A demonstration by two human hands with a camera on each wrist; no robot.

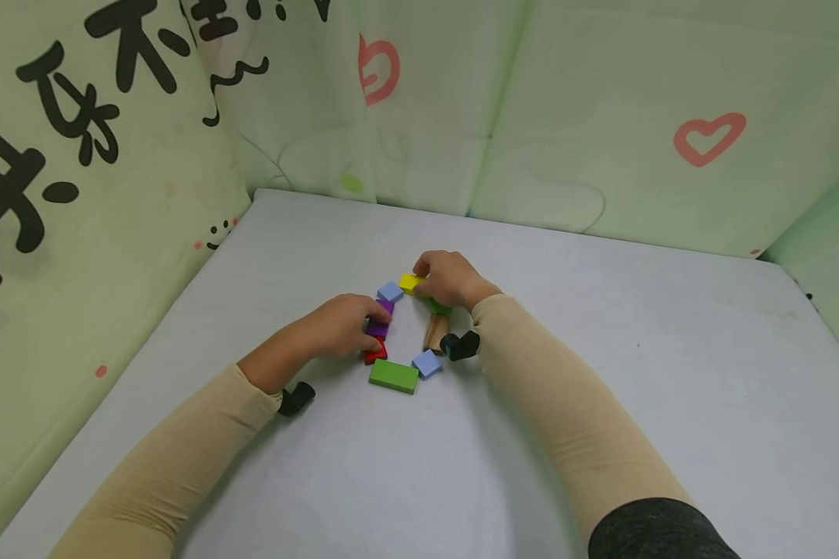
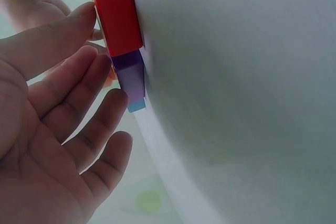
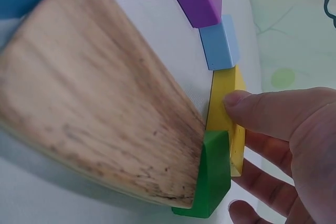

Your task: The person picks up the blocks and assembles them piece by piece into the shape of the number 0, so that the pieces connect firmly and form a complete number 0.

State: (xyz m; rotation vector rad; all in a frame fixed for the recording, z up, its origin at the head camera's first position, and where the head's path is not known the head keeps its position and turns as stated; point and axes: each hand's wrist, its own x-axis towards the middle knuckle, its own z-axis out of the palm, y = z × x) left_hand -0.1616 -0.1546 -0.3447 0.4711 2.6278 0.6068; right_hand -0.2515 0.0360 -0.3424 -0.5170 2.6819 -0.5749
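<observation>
Several small blocks form a ring on the white table (image 1: 545,435). My right hand (image 1: 454,281) pinches the yellow block (image 3: 223,93) at the far side, thumb on its near face and fingers behind it. Beside it stands a green block (image 3: 214,177), which meets the end of a wood-grain block (image 3: 105,98). On the ring's left side, my left hand (image 1: 339,324) has its thumb at the red block (image 2: 118,17) and loosely extended fingertips by the purple block (image 2: 130,74). A light blue block (image 1: 390,292) sits between purple and yellow.
Nearest the body in the ring lie a long green block (image 1: 395,376) and a second light blue block (image 1: 427,363). Pale green printed curtains (image 1: 573,116) hang along the table's back and left. A black wrist device (image 1: 460,345) overlaps the wood-grain block in the head view.
</observation>
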